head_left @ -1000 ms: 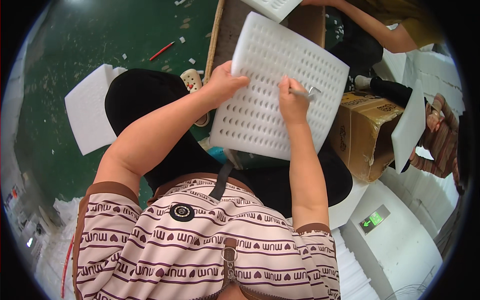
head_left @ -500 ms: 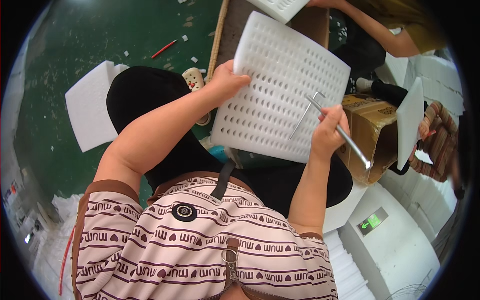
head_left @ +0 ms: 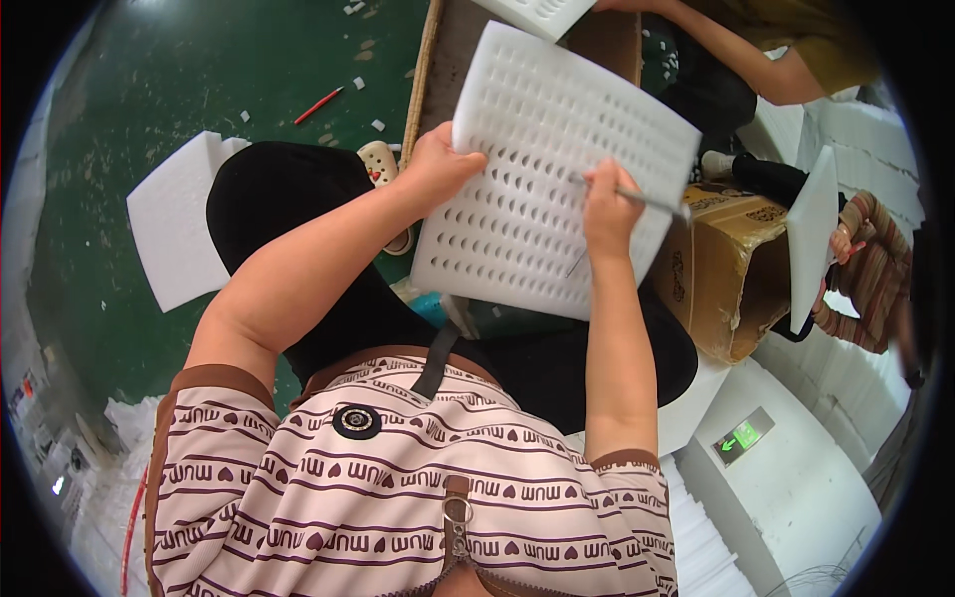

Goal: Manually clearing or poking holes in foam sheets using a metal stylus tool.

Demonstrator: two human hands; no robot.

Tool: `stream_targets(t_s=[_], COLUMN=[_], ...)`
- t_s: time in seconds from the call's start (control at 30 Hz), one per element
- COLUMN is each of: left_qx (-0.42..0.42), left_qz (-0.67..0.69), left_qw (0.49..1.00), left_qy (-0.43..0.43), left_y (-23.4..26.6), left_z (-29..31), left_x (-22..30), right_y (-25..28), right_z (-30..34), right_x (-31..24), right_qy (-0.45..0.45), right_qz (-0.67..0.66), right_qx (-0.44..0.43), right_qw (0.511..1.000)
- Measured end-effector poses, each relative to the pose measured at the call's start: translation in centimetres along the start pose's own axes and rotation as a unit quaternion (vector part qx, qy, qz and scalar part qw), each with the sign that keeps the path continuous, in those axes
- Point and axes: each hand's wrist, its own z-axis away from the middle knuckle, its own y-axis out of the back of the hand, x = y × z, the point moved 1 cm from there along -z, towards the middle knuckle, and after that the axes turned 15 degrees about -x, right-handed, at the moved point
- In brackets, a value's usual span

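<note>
Tilted over my lap is a white foam sheet (head_left: 527, 214) with rows of half-moon cuts across its face. My left hand (head_left: 443, 167) grips its left edge, the thumb lying on the front. A silver metal rod (head_left: 659, 204), blurred by motion, is held in my right hand (head_left: 610, 209), fingers closed round it, over the middle-right of the sheet. Its thin bent part is mostly hidden by the hand; whether its tip touches the foam I cannot tell.
A cardboard box (head_left: 731, 274) stands open at the right. Another white foam block (head_left: 179, 219) lies left of my knee, and a red pen-like stick (head_left: 318, 105) is on the green floor (head_left: 199, 70). Two co-workers sit at the far right, one holding a foam sheet (head_left: 816, 239).
My right hand has moved left and slightly up across the foam sheet with the rod, which has swung flatter. The left hand keeps its hold on the sheet's edge.
</note>
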Motion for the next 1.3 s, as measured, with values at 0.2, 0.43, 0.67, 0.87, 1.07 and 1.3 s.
stream_targets(t_s=[0.2, 0.43, 0.67, 0.87, 1.07, 1.3], left_qx=[0.009, -0.031, -0.071, -0.052, -0.013, -0.003], left_qz=[0.005, -0.028, -0.122, -0.124, -0.126, -0.134], left_qw=[1.0, 0.998, 0.989, 0.99, 0.992, 0.991], left_qy=[0.016, 0.04, 0.041, 0.045, 0.027, 0.031], left_y=[-0.1, 0.1, 1.1, 0.7, 0.8, 0.4], left_z=[0.1, 0.8, 0.8, 1.1, 0.4, 0.7], left_x=[0.5, 1.7, 2.2, 2.4, 0.9, 1.4], right_y=[0.5, 3.4, 3.1, 1.4, 0.2, 2.7], right_z=[1.7, 0.5, -0.9, -1.4, -1.9, -1.9], right_x=[-1.1, -3.1, -1.7, -1.5, 0.3, -0.7], right_qy=[0.16, 0.1, 0.07, 0.125, 0.151, 0.107], right_qz=[0.034, 0.01, 0.005, 0.053, 0.113, -0.058], right_qx=[0.082, 0.064, 0.023, 0.003, 0.014, 0.117], right_qw=[0.983, 0.993, 0.997, 0.991, 0.982, 0.986])
